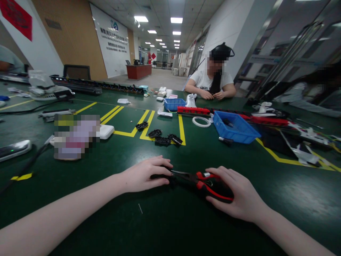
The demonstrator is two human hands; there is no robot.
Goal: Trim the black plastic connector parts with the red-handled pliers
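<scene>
On the dark green table (165, 220), my right hand (237, 193) is wrapped round the red and black handles of a pair of pliers (202, 181). The pliers' tip points left toward my left hand (145, 174). My left hand lies palm down with its fingers closed over a small black part (160, 176), pinning it to the table at the pliers' tip. Most of that part is hidden under my fingers.
Several small black plastic parts (162, 137) lie ahead on yellow floor-style lines. A blue bin (234, 128) sits right of them, a smaller blue bin (174, 104) and a white ring (201, 122) beyond. A person (213, 80) sits across the table. A white box (106, 131) lies left.
</scene>
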